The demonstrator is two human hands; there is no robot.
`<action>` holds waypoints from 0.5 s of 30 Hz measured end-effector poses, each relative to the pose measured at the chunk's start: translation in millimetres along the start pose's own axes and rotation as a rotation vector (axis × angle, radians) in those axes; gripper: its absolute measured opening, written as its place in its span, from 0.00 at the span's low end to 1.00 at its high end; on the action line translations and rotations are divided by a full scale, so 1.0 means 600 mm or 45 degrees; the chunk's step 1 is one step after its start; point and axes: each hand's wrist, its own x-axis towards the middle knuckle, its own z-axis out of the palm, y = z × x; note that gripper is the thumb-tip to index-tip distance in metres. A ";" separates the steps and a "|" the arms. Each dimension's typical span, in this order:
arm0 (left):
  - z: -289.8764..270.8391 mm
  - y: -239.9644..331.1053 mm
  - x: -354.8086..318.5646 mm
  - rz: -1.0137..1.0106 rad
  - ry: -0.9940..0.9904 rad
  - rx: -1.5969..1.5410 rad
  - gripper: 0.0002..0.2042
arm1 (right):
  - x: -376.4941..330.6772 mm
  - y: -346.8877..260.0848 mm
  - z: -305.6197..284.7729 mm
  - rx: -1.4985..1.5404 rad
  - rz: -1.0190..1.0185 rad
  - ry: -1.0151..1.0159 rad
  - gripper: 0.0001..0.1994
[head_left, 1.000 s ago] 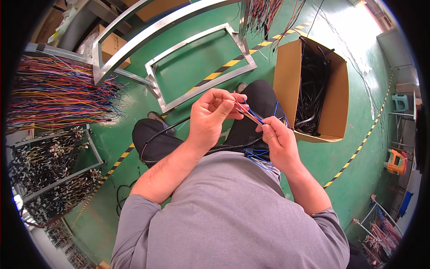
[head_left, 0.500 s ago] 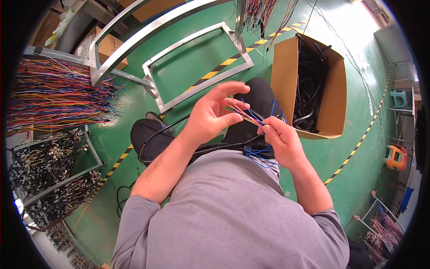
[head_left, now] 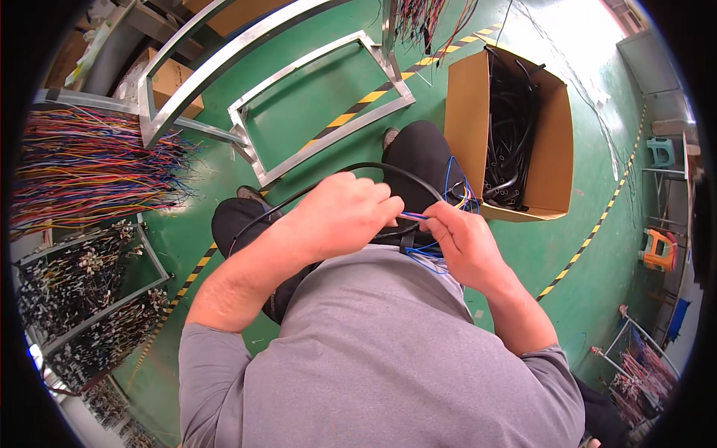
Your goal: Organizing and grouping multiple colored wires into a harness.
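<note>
In front of the grey shirt (head_left: 396,351), the left hand (head_left: 347,214) is curled into a fist, its back facing up. The left forearm (head_left: 250,280) slants inward from the shirt's left side. Near it, before the shirt's right half, the right hand (head_left: 467,243) pinches with thumb against bent forefinger.

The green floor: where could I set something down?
Bare floor shows between the cardboard box and the right striped tape, and inside the low metal frame. Crowded: the left, with coloured wires, and the lap, where the left hand and right hand hold thin wires.
</note>
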 end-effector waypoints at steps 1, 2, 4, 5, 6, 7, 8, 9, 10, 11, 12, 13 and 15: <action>0.016 -0.002 -0.011 0.001 -0.002 -0.001 0.08 | -0.004 0.006 0.006 0.021 -0.047 0.024 0.09; 0.024 0.002 -0.015 -0.056 -0.060 -0.058 0.06 | -0.008 0.011 0.011 0.023 -0.040 0.028 0.09; 0.034 0.005 -0.021 -0.102 -0.135 -0.133 0.03 | -0.015 0.019 0.021 -0.044 -0.003 -0.099 0.08; 0.038 0.003 -0.022 -0.097 -0.136 -0.137 0.03 | -0.019 0.019 0.027 -0.044 0.004 -0.096 0.08; 0.045 0.001 -0.023 -0.116 -0.230 -0.153 0.03 | -0.022 0.017 0.035 -0.194 -0.081 -0.024 0.09; 0.049 0.000 -0.022 -0.135 -0.323 -0.168 0.03 | -0.025 0.015 0.042 -0.345 -0.165 0.048 0.10; 0.050 -0.001 -0.020 -0.132 -0.324 -0.172 0.03 | -0.026 0.014 0.048 -0.496 -0.189 0.048 0.13; 0.050 -0.003 -0.016 -0.150 -0.365 -0.244 0.04 | -0.028 0.018 0.049 -0.497 -0.183 0.048 0.13; 0.049 -0.005 -0.012 -0.168 -0.406 -0.316 0.05 | -0.028 0.022 0.051 -0.600 -0.249 0.052 0.13; 0.048 -0.008 -0.008 -0.166 -0.409 -0.317 0.05 | -0.028 0.028 0.054 -0.701 -0.317 0.056 0.13; 0.046 -0.012 -0.002 -0.163 -0.498 -0.396 0.07 | -0.029 0.035 0.055 -0.734 -0.323 0.079 0.12; 0.044 -0.015 0.003 -0.159 -0.587 -0.475 0.08 | -0.029 0.036 0.050 -0.733 -0.319 0.080 0.12; 0.035 -0.014 0.019 -0.166 -0.619 -0.637 0.09 | -0.027 0.036 0.040 -0.818 -0.404 0.188 0.09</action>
